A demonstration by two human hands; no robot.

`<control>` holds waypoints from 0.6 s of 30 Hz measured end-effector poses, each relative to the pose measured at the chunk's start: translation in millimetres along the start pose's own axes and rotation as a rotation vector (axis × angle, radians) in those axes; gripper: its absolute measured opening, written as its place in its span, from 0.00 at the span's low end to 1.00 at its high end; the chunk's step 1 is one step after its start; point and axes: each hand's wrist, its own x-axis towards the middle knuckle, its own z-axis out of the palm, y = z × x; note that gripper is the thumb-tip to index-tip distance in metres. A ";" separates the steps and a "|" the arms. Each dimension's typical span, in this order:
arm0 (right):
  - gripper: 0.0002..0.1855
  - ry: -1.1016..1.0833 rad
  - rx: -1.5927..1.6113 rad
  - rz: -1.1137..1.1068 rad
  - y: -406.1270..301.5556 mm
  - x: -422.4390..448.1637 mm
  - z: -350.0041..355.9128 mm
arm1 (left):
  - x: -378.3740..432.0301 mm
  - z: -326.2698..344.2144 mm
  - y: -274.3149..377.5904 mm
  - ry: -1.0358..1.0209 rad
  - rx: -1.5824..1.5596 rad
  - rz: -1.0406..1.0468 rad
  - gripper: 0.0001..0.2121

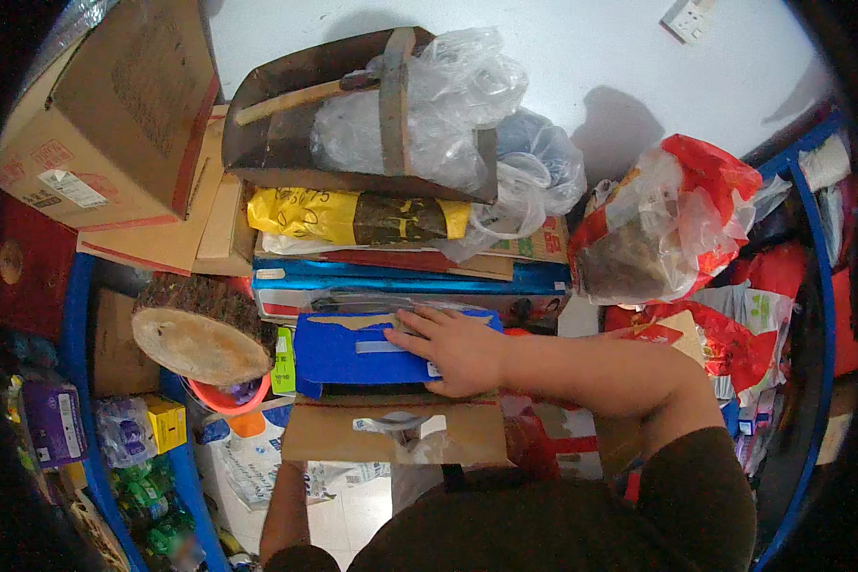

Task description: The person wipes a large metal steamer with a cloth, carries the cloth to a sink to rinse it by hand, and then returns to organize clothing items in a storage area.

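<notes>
With fingers apart, my right hand [452, 352] lies flat on the right part of a blue cardboard box [343, 357], whose top edge is torn down to brown card. Nearer my body, and touching it, is a brown cardboard flap or box side [329, 432] with a cut-out hole. My left forearm runs up beneath this brown cardboard, and the left hand itself is hidden behind it. Left of the blue box sits a cut log piece [200, 343] with bark, above a pink-rimmed bucket [232, 404].
A long blue-edged box [407, 275] lies beyond, under a yellow plastic package [300, 214] and a dark wooden carrier [279, 154] holding a hammer [293, 100] and plastic bags. Large cardboard boxes [129, 121] stand left, a red-and-clear bag [651, 229] right. Blue shelf posts [79, 343] flank both sides.
</notes>
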 end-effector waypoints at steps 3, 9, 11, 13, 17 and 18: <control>0.40 0.056 0.100 -0.027 9.9 -4.2 -1.4 | -75.0 21.2 61.0 0.042 -0.674 -0.470 0.09; 0.31 0.257 0.127 -0.034 16.9 -37.8 -70.7 | -131.7 31.7 79.8 -0.087 -0.855 -0.435 0.15; 0.26 0.325 0.125 0.076 12.5 -65.8 -100.0 | -142.4 24.9 80.0 -0.337 -0.755 -0.412 0.16; 0.22 0.378 0.124 0.111 24.3 -97.2 -110.3 | -152.4 52.2 97.2 -0.287 -0.832 -0.352 0.17; 0.19 0.455 0.262 0.248 35.5 -157.0 -110.9 | -141.9 92.4 135.9 -0.153 -0.520 -0.347 0.22; 0.19 0.454 0.260 0.242 37.9 -170.6 -107.5 | -134.1 102.7 146.7 -0.187 -0.535 -0.255 0.23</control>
